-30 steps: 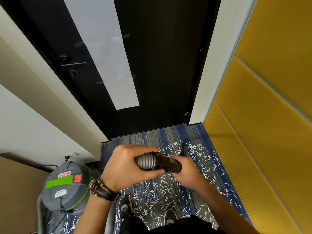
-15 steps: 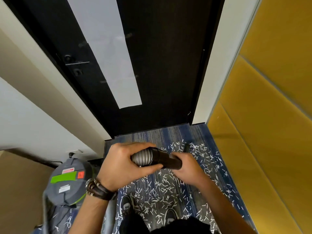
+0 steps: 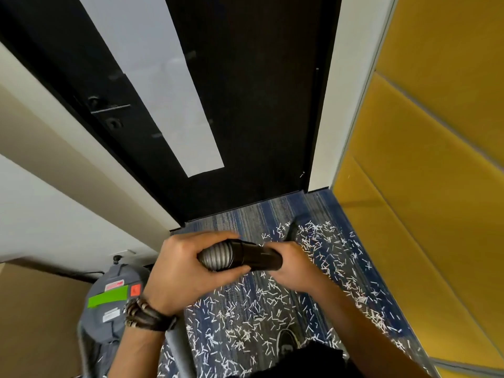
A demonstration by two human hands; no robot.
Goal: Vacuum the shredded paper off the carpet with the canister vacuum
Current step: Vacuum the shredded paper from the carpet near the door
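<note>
The carpet (image 3: 253,214), striped blue and grey, formed a narrow strip of floor that ended ahead at a closed black door (image 3: 259,105). The door bore a long white strip (image 3: 163,91) and a dark door handle (image 3: 109,109) at its left. A white door frame (image 3: 324,132) and yellow panels (image 3: 422,186) bounded the strip on the right, and a white wall (image 3: 54,214) bounded it on the left. I saw open floor only in the bare band just before the door. Shredded paper (image 3: 245,309) covered the rest, thickest along the foot of the yellow panels.

The canister vacuum (image 3: 109,304) stood at the lower left, against the wall. It carried a green label (image 3: 107,296), a red sticker (image 3: 135,290) and a white sticker (image 3: 110,315). I could not read any of the writing.

The left hand (image 3: 177,271), with dark bracelets (image 3: 147,315) at its wrist, was clenched round the ribbed grey hose (image 3: 216,255). The right hand (image 3: 294,268) was wrapped round the black tube (image 3: 256,255) joined to that hose. The tube's far end (image 3: 291,231) reached down to the carpet near the door, among the paper. One shoe (image 3: 286,342) showed below the hands.
</note>
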